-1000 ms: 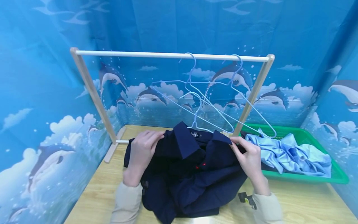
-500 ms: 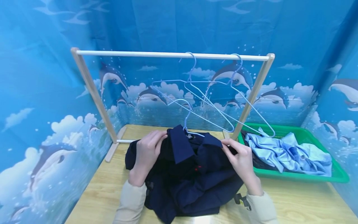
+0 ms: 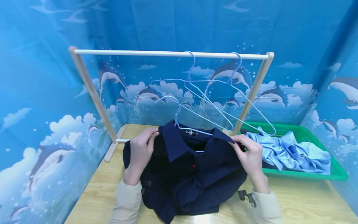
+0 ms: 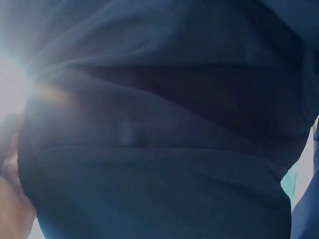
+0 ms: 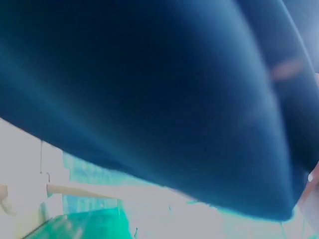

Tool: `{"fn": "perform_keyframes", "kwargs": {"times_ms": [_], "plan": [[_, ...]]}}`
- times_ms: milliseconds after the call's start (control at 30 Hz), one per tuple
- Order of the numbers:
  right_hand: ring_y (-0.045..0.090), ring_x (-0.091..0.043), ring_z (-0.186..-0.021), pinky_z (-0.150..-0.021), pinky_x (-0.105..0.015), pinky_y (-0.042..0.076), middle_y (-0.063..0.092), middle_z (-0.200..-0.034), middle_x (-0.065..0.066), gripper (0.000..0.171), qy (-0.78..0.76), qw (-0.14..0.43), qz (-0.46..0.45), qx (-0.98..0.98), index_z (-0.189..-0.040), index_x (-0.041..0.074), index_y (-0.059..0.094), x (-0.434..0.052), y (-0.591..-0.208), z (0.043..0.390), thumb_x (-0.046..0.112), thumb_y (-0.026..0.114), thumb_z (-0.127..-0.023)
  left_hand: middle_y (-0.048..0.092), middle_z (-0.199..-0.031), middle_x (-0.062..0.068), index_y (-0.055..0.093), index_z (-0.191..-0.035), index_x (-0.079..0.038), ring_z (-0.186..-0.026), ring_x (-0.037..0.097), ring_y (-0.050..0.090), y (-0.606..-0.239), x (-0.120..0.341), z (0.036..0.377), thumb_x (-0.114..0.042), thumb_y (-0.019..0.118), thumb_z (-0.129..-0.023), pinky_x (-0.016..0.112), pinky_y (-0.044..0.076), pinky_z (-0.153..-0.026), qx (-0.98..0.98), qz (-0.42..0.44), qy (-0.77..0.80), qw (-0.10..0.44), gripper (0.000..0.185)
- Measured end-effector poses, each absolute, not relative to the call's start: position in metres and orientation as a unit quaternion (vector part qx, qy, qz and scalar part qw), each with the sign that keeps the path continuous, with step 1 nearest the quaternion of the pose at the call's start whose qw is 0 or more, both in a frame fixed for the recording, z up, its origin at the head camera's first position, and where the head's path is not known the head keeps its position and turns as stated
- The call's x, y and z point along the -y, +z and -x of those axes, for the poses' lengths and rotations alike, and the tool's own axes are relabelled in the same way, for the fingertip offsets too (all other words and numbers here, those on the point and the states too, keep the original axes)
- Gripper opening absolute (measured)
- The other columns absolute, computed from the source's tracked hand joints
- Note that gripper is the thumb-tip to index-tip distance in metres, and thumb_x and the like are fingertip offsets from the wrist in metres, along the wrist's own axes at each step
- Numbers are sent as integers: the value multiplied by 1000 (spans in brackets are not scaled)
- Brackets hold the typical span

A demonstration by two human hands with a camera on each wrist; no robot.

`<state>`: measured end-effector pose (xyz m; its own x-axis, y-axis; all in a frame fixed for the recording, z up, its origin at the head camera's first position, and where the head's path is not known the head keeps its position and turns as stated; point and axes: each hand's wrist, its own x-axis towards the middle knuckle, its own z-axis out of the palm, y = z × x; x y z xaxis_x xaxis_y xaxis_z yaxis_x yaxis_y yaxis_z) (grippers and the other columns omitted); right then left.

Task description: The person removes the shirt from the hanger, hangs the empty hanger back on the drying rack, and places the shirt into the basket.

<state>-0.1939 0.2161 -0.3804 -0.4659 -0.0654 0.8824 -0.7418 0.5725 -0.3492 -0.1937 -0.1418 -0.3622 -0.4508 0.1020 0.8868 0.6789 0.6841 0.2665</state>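
A navy collared shirt (image 3: 190, 174) lies bunched on the wooden table (image 3: 296, 202), with a pale blue wire hanger (image 3: 179, 119) inside its collar and the hook sticking up. My left hand (image 3: 141, 149) grips the shirt's left shoulder. The right shoulder is pinched by my right hand (image 3: 247, 152). Dark fabric (image 4: 159, 149) fills the left wrist view. The same navy cloth (image 5: 149, 99) covers most of the right wrist view.
A wooden clothes rail (image 3: 170, 54) stands behind the shirt with two empty wire hangers (image 3: 221, 93) on it. A green basket (image 3: 335, 174) at the right holds light blue garments (image 3: 291, 152). Blue dolphin-print curtains enclose the table.
The hanger's hook has shifted left and risen a little with the collar. Both hands have spread slightly apart along the shirt's shoulders.
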Motion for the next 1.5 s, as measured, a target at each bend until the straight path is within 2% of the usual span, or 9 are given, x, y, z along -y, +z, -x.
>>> {"fn": "perform_keyframes", "kwargs": {"times_ms": [133,300,500,633,767,900,1033,1267,1500], "plan": [[61,10,-82,-74,-7,47,74,-82,-11,7,382,460,-236,766,-88,2,78,-227,-377,192,-3,80,-83,75,-92,14,75,-100,0,-81,29,73,-361,151,194,0,69,-93,41,58,-71,790,229,-326,466,9],[61,13,-83,-74,-6,48,74,-82,-15,10,388,474,-223,758,-87,2,79,-235,-374,191,-5,74,-85,75,-90,16,75,-99,2,-79,30,72,-359,161,195,5,69,-91,42,57,-71,779,201,-354,477,10],[60,12,-80,-73,-6,48,73,-81,-13,18,381,459,-224,771,-88,5,79,-234,-373,192,-10,73,-82,75,-90,16,75,-99,3,-80,30,72,-357,164,193,6,68,-92,42,57,-73,776,192,-368,475,10],[57,16,-80,-70,-4,47,74,-83,-13,20,360,436,-210,797,-91,4,79,-237,-373,190,-12,74,-80,75,-90,16,75,-98,3,-80,30,72,-356,163,194,6,68,-92,42,57,-74,775,196,-367,475,9],[54,21,-79,-67,-4,47,76,-90,-11,23,334,411,-199,825,-99,6,78,-240,-370,189,-12,74,-84,75,-90,16,75,-98,3,-81,30,72,-357,162,195,6,70,-90,41,56,-76,776,205,-362,474,10],[59,15,-73,-64,-6,48,77,-92,-8,24,351,395,-200,825,-107,8,77,-242,-364,187,-8,69,-91,76,-93,13,76,-99,0,-84,29,73,-358,162,196,6,71,-89,41,57,-77,778,219,-356,469,12],[63,10,-71,-64,-7,50,76,-91,-7,23,368,387,-205,820,-108,8,77,-243,-359,184,-6,68,-93,76,-93,11,77,-99,-2,-83,27,74,-359,159,196,5,72,-89,42,59,-75,789,232,-344,453,13],[61,10,-78,-65,-8,51,75,-96,-1,24,330,385,-210,836,-104,14,79,-236,-354,176,0,79,-85,75,-92,11,76,-99,-1,-84,25,74,-361,151,196,3,71,-90,41,59,-75,792,255,-339,438,10],[64,-3,-73,-61,-14,53,74,-98,5,25,300,390,-224,841,-101,19,80,-230,-352,171,5,84,-81,75,-91,11,76,-98,-2,-83,25,73,-362,148,196,1,70,-91,41,59,-74,787,261,-343,441,9]]}}
